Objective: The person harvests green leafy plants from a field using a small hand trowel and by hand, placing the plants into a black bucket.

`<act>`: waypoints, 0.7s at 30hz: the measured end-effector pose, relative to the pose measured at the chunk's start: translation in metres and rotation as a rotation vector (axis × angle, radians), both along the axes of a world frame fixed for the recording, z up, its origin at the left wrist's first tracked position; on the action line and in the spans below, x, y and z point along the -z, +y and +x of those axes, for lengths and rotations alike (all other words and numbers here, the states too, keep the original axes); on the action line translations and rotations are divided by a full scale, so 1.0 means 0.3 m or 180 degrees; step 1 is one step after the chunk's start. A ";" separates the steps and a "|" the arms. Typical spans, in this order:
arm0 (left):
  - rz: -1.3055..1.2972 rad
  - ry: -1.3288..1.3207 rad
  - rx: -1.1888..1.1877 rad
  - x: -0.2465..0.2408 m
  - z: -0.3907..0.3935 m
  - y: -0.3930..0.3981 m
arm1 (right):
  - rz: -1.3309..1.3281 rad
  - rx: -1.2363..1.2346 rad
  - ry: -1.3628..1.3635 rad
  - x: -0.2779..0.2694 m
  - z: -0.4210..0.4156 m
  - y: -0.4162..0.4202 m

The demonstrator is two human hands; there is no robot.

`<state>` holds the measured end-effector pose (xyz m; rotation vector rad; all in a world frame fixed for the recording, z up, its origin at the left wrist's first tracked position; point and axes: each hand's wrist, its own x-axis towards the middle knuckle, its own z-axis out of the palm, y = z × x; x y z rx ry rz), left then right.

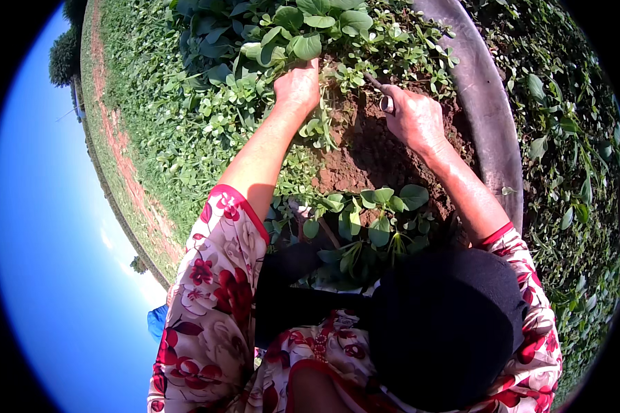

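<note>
At the upper middle of the head view, my left hand (298,86) reaches in at the base of a broad-leaved green plant (307,46); leaves cover its fingertips, so its hold on the stems is not fully seen. My right hand (416,116) is closed around the handle of a small hand tool (387,104), whose thin dark shaft points up and left into low weeds (349,77). The tool's working end is hidden among those leaves. Reddish-brown loose soil (359,149) lies below and between my hands. Several leafy green plants (380,229) lie on the soil nearer my body.
A grey, curved strip (496,129), likely a hose or sheet edge, runs along the right of the bed. Dense greenery (563,155) grows beyond it. At the left are low green plants (170,129) and a bare reddish path (124,165).
</note>
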<state>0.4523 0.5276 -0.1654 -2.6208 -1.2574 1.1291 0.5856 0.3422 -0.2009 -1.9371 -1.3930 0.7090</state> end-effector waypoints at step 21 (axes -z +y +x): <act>-0.0022 0.0121 -0.0335 0.093 -0.017 0.043 | 0.0085 -0.0666 -0.0070 0.081 0.033 0.277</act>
